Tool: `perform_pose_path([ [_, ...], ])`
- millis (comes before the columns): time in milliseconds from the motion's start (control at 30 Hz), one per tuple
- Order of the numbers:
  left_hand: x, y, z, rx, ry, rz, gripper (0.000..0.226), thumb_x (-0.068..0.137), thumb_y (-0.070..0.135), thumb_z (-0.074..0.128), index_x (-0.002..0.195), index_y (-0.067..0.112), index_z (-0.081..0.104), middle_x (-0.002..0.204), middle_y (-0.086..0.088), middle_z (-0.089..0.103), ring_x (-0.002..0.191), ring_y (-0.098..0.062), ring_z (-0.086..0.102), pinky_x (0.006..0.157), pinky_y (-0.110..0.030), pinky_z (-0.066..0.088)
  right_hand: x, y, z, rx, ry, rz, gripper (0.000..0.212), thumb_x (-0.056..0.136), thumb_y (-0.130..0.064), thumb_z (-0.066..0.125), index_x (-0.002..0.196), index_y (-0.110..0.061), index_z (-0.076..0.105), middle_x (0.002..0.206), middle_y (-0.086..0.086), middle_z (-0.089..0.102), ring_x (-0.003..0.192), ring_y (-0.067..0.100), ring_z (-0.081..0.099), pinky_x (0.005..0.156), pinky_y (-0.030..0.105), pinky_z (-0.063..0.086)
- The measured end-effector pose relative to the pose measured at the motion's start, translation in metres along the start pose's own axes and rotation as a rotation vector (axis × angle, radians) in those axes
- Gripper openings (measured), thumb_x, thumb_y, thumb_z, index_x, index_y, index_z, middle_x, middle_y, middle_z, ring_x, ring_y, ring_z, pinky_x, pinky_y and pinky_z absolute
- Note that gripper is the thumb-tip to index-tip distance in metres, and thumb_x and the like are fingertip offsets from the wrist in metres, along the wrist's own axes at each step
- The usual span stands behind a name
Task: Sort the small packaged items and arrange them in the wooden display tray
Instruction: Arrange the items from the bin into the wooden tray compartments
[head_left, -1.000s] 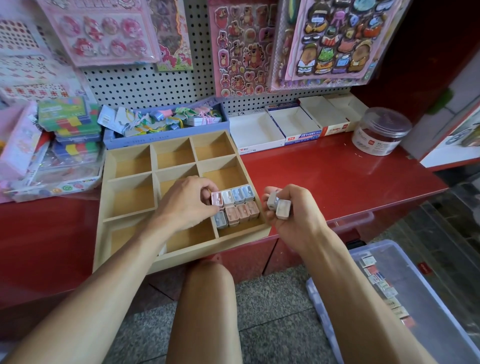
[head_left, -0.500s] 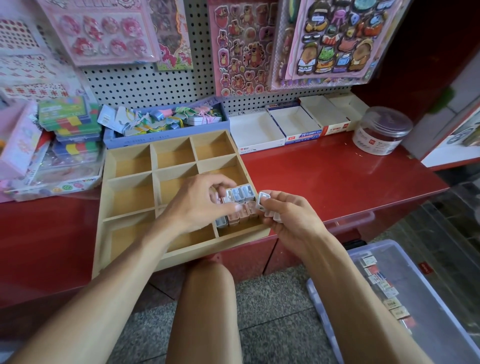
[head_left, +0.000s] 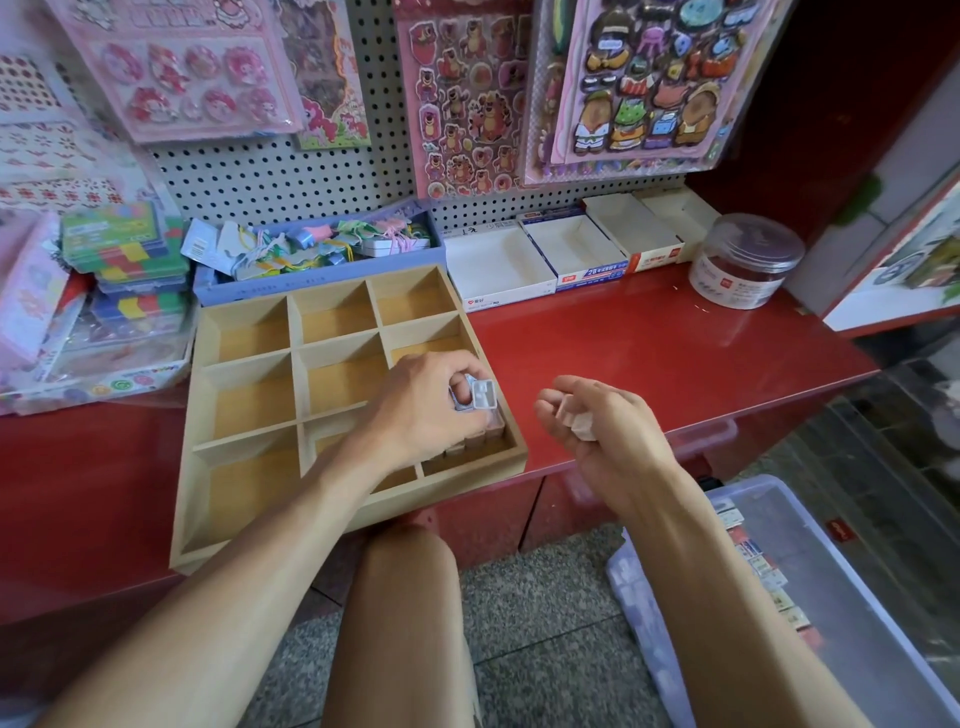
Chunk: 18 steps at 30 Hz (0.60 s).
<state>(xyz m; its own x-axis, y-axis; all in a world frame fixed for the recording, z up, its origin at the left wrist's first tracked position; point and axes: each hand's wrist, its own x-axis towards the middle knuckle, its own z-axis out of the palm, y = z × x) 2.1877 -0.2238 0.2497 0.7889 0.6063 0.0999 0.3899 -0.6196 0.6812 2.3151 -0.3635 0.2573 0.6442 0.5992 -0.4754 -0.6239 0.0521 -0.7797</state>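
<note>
- A wooden display tray (head_left: 244, 431) divided into compartments is set on a red counter (head_left: 649, 353), its near edge overhanging the counter front.
- The left hand (head_left: 426, 410) is held over the tray's right-hand side, above the near right compartment.
- A small white packaged item (head_left: 482, 393) is pinched between the curled fingers and thumb of the left hand; a bluish one seems to be gripped just behind it.
- A row of small packaged items (head_left: 475, 441) is seen standing in the near right compartment, partly hidden under the left hand; how many there are cannot be told.
- The right hand (head_left: 602, 426) is held just to the right of the tray, above the counter edge, palm turned up and fingers loosely curled.
- A small pale packet (head_left: 582, 423) is cradled in the right hand's curled fingers; it is blurred, so its kind cannot be told.
- The other compartments of the tray are seen with bare wooden floors.
- A clear plastic bin (head_left: 831, 597) holding more small packets is placed on the floor at lower right.
- White cardboard boxes (head_left: 498, 270) and a clear round jar (head_left: 748, 265) are lined up at the back of the counter, under a pegboard (head_left: 270, 171) hung with sticker sheets.
</note>
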Motion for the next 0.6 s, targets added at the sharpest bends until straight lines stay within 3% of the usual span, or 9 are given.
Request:
perform_pose_path([
  [100, -0.002, -0.001, 0.007, 0.092, 0.014, -0.016, 0.027, 0.071, 0.034, 0.083, 0.094, 0.034, 0.067, 0.07, 0.013, 0.06, 0.063, -0.005, 0.054, 0.06, -0.032, 0.048, 0.0, -0.002, -0.01, 0.04, 0.032, 0.028, 0.032, 0.092, 0.02, 0.035, 0.116, 0.01, 0.054, 0.106, 0.029, 0.063, 0.089, 0.031, 0.069, 0.07, 0.031, 0.062],
  [200, -0.005, 0.0, 0.014, 0.164, 0.025, 0.004, 0.031, 0.073, 0.036, 0.082, 0.101, 0.029, 0.069, 0.073, 0.012, 0.06, 0.07, -0.008, 0.055, 0.057, -0.028, 0.043, -0.001, 0.0, -0.018, 0.037, 0.021, 0.05, 0.029, 0.094, 0.02, 0.041, 0.116, 0.005, 0.052, 0.114, 0.031, 0.063, 0.097, 0.039, 0.071, 0.079, 0.037, 0.062],
  [433, -0.005, 0.004, 0.02, 0.27, 0.046, 0.025, 0.039, 0.076, 0.04, 0.08, 0.111, 0.026, 0.07, 0.069, 0.016, 0.045, 0.07, -0.011, 0.049, 0.05, -0.023, 0.027, -0.004, 0.007, -0.029, -0.047, -0.009, 0.074, 0.013, 0.101, 0.004, 0.049, 0.106, 0.008, 0.059, 0.1, 0.025, 0.072, 0.088, 0.03, 0.074, 0.065, 0.028, 0.06],
  [533, -0.005, 0.005, 0.021, 0.281, 0.041, 0.031, 0.041, 0.077, 0.042, 0.079, 0.113, 0.025, 0.071, 0.069, 0.015, 0.044, 0.073, -0.012, 0.051, 0.051, -0.023, 0.027, -0.004, 0.011, -0.034, -0.223, 0.006, 0.034, 0.016, 0.103, -0.006, 0.047, 0.108, -0.003, 0.063, 0.082, 0.01, 0.075, 0.06, 0.014, 0.056, 0.049, 0.025, 0.039],
  [600, -0.005, 0.005, 0.021, 0.298, 0.037, 0.035, 0.042, 0.077, 0.043, 0.079, 0.114, 0.026, 0.07, 0.069, 0.015, 0.044, 0.073, -0.013, 0.052, 0.051, -0.024, 0.027, -0.003, 0.013, -0.037, -0.259, 0.005, 0.023, 0.017, 0.103, -0.005, 0.047, 0.108, -0.004, 0.063, 0.077, 0.009, 0.072, 0.054, 0.012, 0.044, 0.043, 0.024, 0.03],
])
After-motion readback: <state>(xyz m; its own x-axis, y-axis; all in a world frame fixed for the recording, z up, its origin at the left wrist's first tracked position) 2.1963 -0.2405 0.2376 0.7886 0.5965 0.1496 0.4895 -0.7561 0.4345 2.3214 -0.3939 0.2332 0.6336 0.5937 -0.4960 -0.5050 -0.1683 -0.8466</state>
